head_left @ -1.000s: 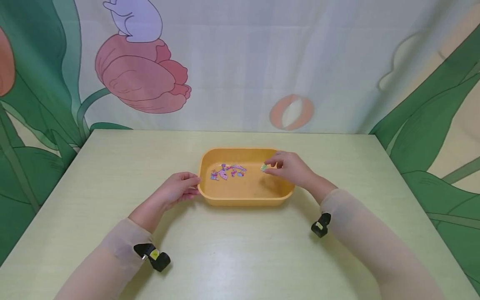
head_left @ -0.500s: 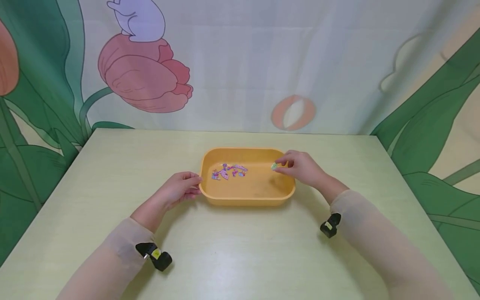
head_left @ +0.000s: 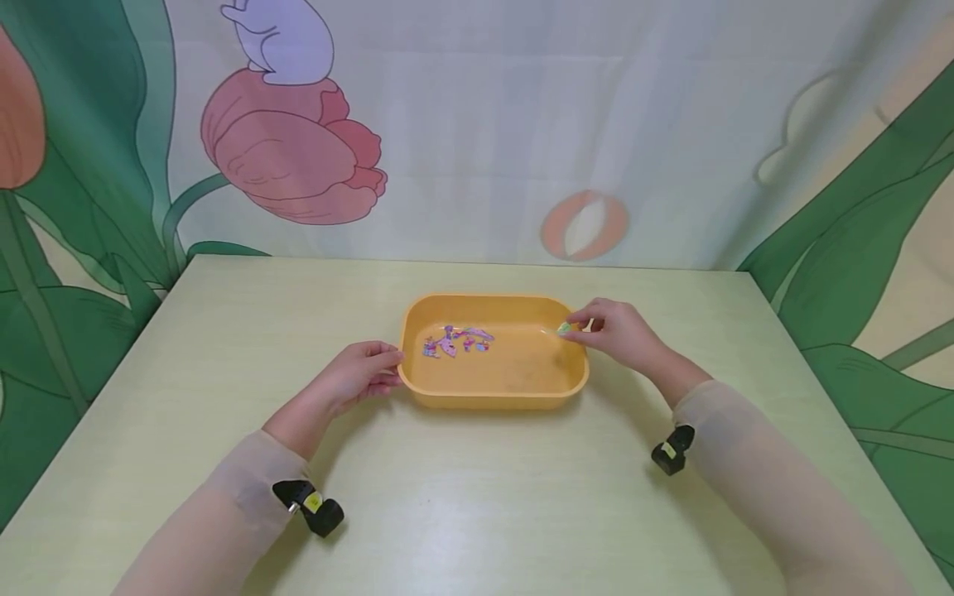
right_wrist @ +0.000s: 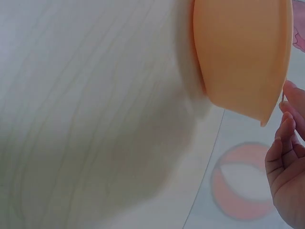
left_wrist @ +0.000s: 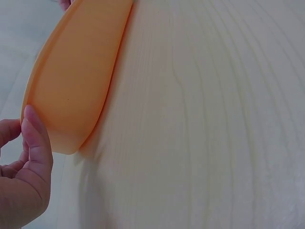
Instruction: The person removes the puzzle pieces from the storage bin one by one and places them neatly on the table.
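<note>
My right fingers (head_left: 585,313) pinch the green bit (head_left: 563,329) by the right rim of the tray (head_left: 492,401), my left fingers (head_left: 387,359) hold its left rim, and I should squeeze softly with the tray still.

- The left arm (head_left: 204,521) reaches forward and inward from the lower left.
- The left hand (head_left: 356,377) pinches, its thumb set against its fingers.
- The right arm (head_left: 775,488) reaches forward and inward from the lower right.
- The right hand (head_left: 614,331) pinches at its fingertips (right_wrist: 292,94), slightly farther forward than the left.
</note>
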`<state>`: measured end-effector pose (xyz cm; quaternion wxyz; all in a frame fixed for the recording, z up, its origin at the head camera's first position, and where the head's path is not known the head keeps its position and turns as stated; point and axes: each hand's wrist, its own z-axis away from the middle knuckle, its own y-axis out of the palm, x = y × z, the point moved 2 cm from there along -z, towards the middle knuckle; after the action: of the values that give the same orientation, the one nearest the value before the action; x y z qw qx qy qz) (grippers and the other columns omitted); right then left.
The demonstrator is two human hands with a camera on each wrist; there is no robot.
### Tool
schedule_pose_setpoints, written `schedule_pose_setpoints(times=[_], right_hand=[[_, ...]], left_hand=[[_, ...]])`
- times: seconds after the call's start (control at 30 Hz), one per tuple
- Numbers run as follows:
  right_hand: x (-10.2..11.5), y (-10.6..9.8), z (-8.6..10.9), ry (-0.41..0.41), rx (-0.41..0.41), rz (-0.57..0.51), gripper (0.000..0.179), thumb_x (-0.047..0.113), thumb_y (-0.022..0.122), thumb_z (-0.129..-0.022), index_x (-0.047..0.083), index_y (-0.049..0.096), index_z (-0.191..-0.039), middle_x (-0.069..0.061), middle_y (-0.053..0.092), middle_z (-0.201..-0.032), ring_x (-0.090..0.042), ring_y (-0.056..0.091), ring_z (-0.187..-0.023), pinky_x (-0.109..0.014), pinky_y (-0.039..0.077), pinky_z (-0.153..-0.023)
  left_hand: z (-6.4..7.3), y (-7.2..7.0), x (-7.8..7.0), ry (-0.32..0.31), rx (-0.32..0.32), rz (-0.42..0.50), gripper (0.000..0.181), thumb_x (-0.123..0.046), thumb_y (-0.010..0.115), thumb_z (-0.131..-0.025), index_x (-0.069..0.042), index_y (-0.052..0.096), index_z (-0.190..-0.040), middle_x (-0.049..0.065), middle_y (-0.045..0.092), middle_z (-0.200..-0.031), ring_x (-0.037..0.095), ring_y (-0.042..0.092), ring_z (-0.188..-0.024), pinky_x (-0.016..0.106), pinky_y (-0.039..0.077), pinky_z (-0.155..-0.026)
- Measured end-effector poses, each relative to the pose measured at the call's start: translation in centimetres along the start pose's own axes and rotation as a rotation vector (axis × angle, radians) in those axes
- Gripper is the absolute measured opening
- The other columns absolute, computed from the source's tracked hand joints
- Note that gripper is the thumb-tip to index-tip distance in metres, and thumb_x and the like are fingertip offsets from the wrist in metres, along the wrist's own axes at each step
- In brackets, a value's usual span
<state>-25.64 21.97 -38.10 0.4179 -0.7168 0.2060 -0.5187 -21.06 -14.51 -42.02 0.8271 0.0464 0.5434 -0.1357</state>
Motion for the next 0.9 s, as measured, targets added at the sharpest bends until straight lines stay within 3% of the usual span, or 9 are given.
schedule_pose_setpoints(times=[0.27, 0.53, 0.9], right_hand=[[-1.3, 0.0, 0.3, 0.084, 0.002, -0.011, 0.028, 0.024, 0.074, -0.081, 0.005, 0.069, -0.101, -0.006, 0.057, -0.088, -0.021, 0.051, -0.077, -0.031, 0.045, -0.066], [-2.1, -0.8, 0.5, 0.138, 0.005, 0.002, 0.033, 0.028, 0.073, -0.082, 0.005, 0.068, -0.105, -0.008, 0.057, -0.091, -0.023, 0.05, -0.08, -0.032, 0.046, -0.068], [-3.1, -1.3, 0.9, 0.131, -0.013, 0.025, 0.031, 0.024, 0.072, -0.083, 0.002, 0.068, -0.104, -0.009, 0.059, -0.09, -0.023, 0.052, -0.08, -0.031, 0.046, -0.068]], left_hand=[[0.0, -0.1, 0.1, 0.029, 0.025, 0.001, 0.033, -0.017, 0.052, -0.097, 0.009, 0.047, -0.116, 0.005, 0.06, -0.083, 0.015, 0.063, -0.075, 0.022, 0.052, -0.064], [0.0, 0.0, 0.0, 0.013, 0.013, -0.009, 0.035, -0.019, 0.052, -0.097, 0.008, 0.048, -0.118, 0.007, 0.06, -0.085, 0.018, 0.063, -0.078, 0.024, 0.053, -0.068], [0.0, 0.0, 0.0, 0.009, 0.0, -0.003, 0.034, -0.018, 0.052, -0.097, 0.009, 0.049, -0.117, 0.007, 0.062, -0.085, 0.016, 0.063, -0.076, 0.022, 0.052, -0.065]])
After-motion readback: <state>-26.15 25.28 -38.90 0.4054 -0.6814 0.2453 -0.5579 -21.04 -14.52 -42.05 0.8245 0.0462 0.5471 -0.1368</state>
